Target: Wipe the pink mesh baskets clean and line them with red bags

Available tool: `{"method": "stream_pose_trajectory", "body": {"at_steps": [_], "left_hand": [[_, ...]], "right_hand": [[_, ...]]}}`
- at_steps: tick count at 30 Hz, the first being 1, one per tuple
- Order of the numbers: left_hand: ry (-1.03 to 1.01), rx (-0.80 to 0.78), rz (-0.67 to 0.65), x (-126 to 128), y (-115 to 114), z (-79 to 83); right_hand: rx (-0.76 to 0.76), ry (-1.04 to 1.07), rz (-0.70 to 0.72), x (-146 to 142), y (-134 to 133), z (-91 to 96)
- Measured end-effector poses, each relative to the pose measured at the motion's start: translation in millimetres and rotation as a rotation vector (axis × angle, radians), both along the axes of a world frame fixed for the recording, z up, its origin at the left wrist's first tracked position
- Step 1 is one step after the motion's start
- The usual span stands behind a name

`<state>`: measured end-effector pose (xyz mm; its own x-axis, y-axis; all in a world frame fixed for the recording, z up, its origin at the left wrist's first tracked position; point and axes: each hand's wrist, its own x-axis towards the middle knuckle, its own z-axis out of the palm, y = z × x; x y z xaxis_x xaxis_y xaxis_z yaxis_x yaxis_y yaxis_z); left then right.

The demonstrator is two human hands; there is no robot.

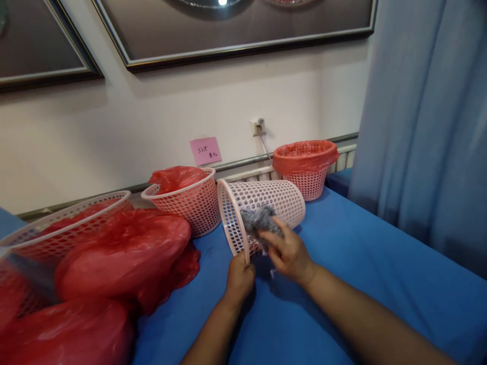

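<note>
A pale pink perforated plastic basket is tipped on its side over the blue-covered table, its mouth facing left. My left hand grips the lower part of its rim, with the fingers partly hidden behind it. In my right hand is a crumpled grey cloth, pressed against the outside of the basket near the rim. My right fingers are slightly blurred.
Behind to the right stands a basket lined with a red bag. Left are another lined basket, a larger basket and full red plastic bags. A blue curtain hangs at right; a pink note is on the wall.
</note>
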<state>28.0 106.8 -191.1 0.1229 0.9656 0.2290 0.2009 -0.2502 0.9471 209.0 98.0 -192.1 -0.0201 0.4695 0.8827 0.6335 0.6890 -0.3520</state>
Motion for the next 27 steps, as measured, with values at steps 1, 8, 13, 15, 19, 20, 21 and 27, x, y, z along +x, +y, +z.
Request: {"method": "stream_pose_trajectory", "body": {"at_steps": [1,8,13,15,19,20,21,27], "left_hand": [[0.019,0.02,-0.028,-1.3,2.5,-1.0],[0.116,0.062,-0.067,-8.1,12.7,-13.5],[0.227,0.083,-0.13,-0.7,3.1,-5.0],[0.134,0.061,-0.105,2.5,-3.8,5.2],[-0.06,0.065,-0.001,1.7,-11.4,24.4],[-0.088,0.051,0.007,0.4,-11.1,27.3],[-0.12,0.026,0.01,-0.9,-10.2,29.3],[-0.172,-0.037,-0.051,-1.4,-3.4,26.3]], "right_hand": [[-0.06,0.068,-0.091,13.5,13.6,-3.1],[-0.306,0.466,-0.407,63.3,57.5,-6.8],[0.008,0.058,-0.036,6.1,0.8,9.3],[0.094,-0.044,0.08,-9.9,-16.1,12.7],[0.13,-0.119,0.173,-15.3,-20.6,10.6],[0.12,-0.119,0.167,-12.3,-16.4,8.5],[0.099,-0.102,0.142,-7.7,-10.4,6.0],[-0.179,0.403,-0.311,49.8,48.2,-7.3]]}}
